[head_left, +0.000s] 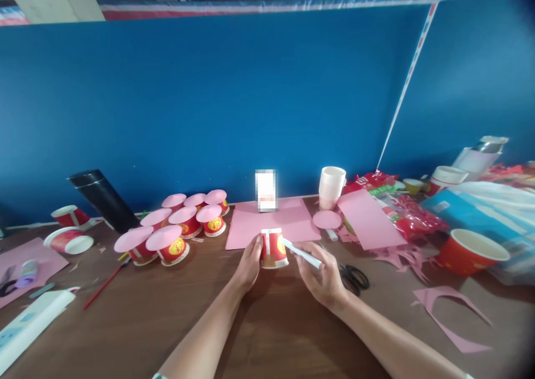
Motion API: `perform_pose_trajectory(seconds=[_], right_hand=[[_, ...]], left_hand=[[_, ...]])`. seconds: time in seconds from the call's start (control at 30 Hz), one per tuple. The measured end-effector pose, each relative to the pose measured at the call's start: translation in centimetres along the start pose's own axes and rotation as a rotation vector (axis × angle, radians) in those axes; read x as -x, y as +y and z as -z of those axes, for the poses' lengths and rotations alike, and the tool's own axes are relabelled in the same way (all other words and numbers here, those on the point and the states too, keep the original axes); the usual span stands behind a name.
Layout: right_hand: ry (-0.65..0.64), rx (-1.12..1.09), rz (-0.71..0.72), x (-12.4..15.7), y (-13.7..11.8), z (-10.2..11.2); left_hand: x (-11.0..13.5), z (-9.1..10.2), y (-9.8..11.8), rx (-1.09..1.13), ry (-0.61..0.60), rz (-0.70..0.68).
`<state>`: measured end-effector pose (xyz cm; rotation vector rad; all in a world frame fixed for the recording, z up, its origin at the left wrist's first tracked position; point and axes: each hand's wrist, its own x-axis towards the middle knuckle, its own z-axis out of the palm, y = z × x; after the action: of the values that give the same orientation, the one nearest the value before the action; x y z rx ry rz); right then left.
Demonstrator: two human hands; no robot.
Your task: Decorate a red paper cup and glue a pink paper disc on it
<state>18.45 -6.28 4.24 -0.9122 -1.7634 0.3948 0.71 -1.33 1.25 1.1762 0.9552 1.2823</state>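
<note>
My left hand [249,263] is wrapped round the left side of a red paper cup [271,249] with yellow lettering. The cup is upside down, its narrow base up and its white rim down, near the table's middle. In my right hand [321,276] is a white pen [308,254], gripped like a writing tool. Its tip points left, at the upper right side of the cup; whether it touches cannot be made out. Behind the cup lies pink paper [267,220]. A pink paper disc [327,219] is just beyond my right hand.
Several upturned red cups topped with pink discs [164,237] stand left. A black bottle [104,200], a red pencil-like stick [104,285] and a white power strip [33,326] are farther left. Right are stacked white cups [331,185], black scissors [355,278], paper scraps [453,301] and an orange-red cup [470,253].
</note>
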Motion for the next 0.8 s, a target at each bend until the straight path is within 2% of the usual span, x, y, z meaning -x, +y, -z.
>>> perform_pose_trajectory(seconds=[0.1, 0.3, 0.5, 0.7, 0.8], right_hand=[[0.021, -0.049, -0.05, 0.1, 0.1, -0.3], [0.157, -0.065, -0.137, 0.0, 0.3, -0.9], [0.116, 0.022, -0.042, -0.6, -0.5, -0.9], [0.154, 0.082, -0.019, -0.9, -1.2, -1.2], [0.155, 0.106, -0.026, -0.9, -1.2, -1.2]], left_hand=[[0.1, 0.0, 0.2, -0.072, -0.002, -0.017], [0.2, 0.1, 0.4, -0.165, 0.044, -0.032], [0.1, 0.3, 0.1, -0.164, 0.063, -0.027], [0.1, 0.3, 0.4, -0.18, 0.01, -0.037], [0.1, 0.2, 0.7, -0.197, 0.029, -0.039]])
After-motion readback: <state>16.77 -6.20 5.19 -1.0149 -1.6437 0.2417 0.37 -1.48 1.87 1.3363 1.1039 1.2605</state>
